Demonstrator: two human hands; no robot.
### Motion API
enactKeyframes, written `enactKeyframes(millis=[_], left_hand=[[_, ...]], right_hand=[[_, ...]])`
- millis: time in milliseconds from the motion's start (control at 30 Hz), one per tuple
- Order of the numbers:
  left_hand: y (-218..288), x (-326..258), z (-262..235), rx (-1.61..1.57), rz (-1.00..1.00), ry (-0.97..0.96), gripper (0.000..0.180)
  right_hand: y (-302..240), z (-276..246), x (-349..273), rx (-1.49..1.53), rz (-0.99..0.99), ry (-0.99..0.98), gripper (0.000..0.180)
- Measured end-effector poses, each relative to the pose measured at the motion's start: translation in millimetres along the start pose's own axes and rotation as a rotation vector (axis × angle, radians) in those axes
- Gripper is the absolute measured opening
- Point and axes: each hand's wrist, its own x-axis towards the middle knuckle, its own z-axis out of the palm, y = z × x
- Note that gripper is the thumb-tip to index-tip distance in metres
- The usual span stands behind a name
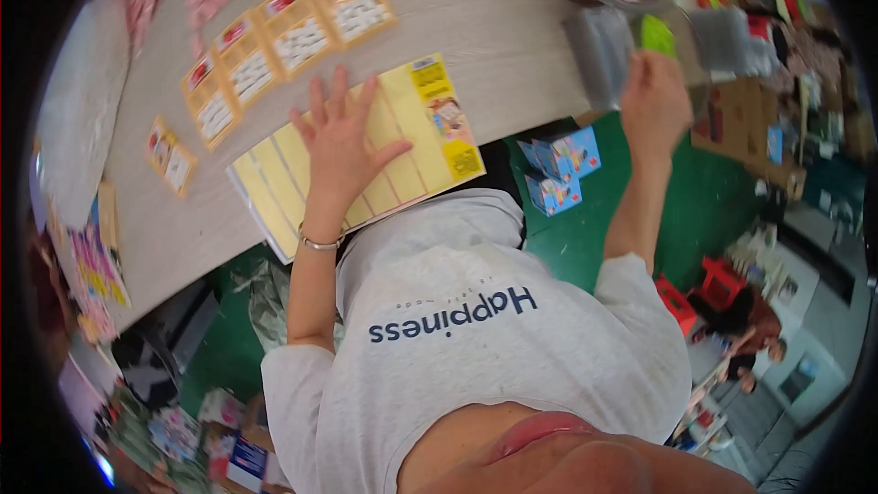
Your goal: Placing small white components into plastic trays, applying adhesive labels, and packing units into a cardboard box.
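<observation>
Rested left hand [342, 142] wide-spread on yellow sheet [399, 110], likely to steady it; held right hand [655, 102] curled by green item [658, 34], couldn't tell if clamped.

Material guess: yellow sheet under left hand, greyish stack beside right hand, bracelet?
Yellow sheet: likely paper or thin card, fairly matte; it lies flat with crisp corners.
Greyish stack: probably plastic film, glossy; translucent with pale sheen, though soft in the picture.
Bracelet: looks like polished metal; silvery highlights, but coated plastic isn't ruled out.
</observation>
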Motion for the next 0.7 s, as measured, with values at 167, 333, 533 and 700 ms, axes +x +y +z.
enactKeyframes(millis=[167, 333, 533, 700], left_hand=[[-14, 28, -16, -0.496, -0.019, 0.345, 0.066], [-13, 98, -40, -1.204, -0.486, 0.172, 0.04], [-30, 137, -23, -0.434, -0.507, 0.325, 0.044], [-31, 141, 10, -0.036, -0.193, 0.428, 0.046]], right_hand=[[-83, 5, 7, 0.954, 0.062, -0.032, 0.018], [-197, 150, 48, 1.198, 0.227, -0.38, 0.026], [-224, 165, 72, 0.538, 0.106, -0.484, 0.032], [-225, 163, 77, 0.38, 0.066, -0.429, 0.033]])
